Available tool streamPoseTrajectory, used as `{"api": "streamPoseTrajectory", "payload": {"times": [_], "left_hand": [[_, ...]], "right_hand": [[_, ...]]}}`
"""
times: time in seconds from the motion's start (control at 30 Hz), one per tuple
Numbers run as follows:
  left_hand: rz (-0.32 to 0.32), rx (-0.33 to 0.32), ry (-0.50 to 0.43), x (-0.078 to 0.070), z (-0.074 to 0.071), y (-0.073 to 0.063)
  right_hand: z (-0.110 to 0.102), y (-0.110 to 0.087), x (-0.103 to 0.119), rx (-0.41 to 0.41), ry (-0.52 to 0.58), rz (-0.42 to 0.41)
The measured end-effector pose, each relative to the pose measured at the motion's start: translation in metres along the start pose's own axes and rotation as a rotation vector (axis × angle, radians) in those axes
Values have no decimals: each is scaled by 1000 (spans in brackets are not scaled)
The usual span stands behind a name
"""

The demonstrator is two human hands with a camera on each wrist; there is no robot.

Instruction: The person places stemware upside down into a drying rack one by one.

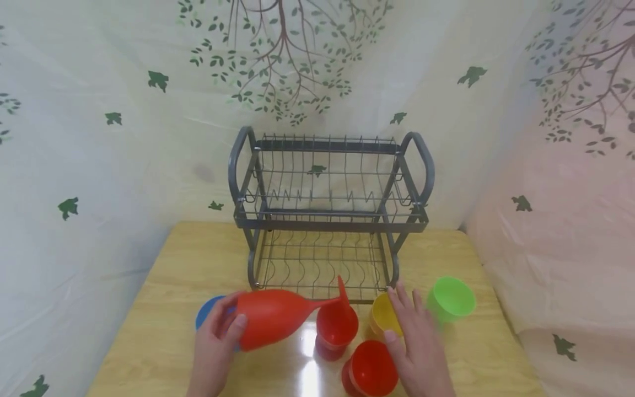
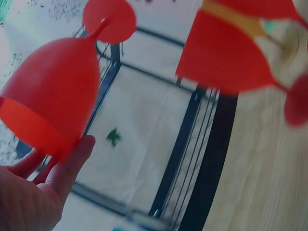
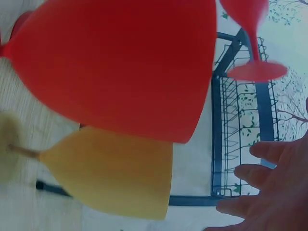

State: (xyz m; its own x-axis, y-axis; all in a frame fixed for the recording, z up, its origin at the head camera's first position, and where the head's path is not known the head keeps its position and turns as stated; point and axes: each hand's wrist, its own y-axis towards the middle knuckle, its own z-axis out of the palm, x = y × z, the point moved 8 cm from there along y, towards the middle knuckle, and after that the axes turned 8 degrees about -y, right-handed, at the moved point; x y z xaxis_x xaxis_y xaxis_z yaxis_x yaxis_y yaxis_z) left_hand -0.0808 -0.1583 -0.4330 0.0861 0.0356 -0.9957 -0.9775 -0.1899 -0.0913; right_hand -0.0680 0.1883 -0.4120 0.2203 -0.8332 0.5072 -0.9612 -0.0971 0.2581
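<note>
My left hand (image 1: 214, 343) grips a red plastic wine glass (image 1: 273, 318) by the rim end of its bowl. The glass lies sideways in the air, its foot pointing right, above the table. In the left wrist view, thumb and fingers (image 2: 72, 166) pinch the rim. My right hand (image 1: 420, 344) holds nothing; its fingers are extended over the side of a yellow wine glass (image 1: 383, 314). Beside that hand, a red wine glass (image 1: 373, 370) stands nearest me, and another red wine glass (image 1: 336, 331) stands behind it, partly overlapped by the held glass's foot.
A green wine glass (image 1: 451, 299) stands at the right, and a blue wine glass (image 1: 205, 312) is partly hidden behind my left hand. At the back of the wooden table (image 1: 154, 309) stands a dark two-tier dish rack (image 1: 331, 225). Leaf-patterned cloth (image 1: 124, 165) hangs around.
</note>
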Motion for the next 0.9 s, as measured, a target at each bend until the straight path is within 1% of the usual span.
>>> {"api": "streamPoseTrajectory", "payload": {"times": [0.07,0.13,0.2,0.3,0.43,0.53,0.6,0.7,0.77,0.83,0.9], "left_hand": [[-8,10,-31,3,11,0],[-12,37,-54,3,23,2],[-16,66,-87,2,35,3],[-21,98,-131,-2,49,4],[-27,135,-245,-4,63,3],[-55,163,-375,-1,73,1],[-77,180,-444,2,79,-1],[-95,205,-523,5,88,-4],[-98,219,-555,6,93,-5],[-104,226,-576,6,96,-7],[-105,233,-588,6,99,-8]], "right_hand": [[1,-2,1,25,80,12],[1,-3,3,50,152,25],[1,-4,6,71,206,30],[3,-5,8,113,284,51],[5,-5,11,147,385,81],[8,-5,15,174,491,116],[11,-5,17,208,581,168],[17,-6,18,238,677,290],[20,-5,18,233,712,369],[23,-4,19,223,748,418],[26,-2,21,208,773,443]]}}
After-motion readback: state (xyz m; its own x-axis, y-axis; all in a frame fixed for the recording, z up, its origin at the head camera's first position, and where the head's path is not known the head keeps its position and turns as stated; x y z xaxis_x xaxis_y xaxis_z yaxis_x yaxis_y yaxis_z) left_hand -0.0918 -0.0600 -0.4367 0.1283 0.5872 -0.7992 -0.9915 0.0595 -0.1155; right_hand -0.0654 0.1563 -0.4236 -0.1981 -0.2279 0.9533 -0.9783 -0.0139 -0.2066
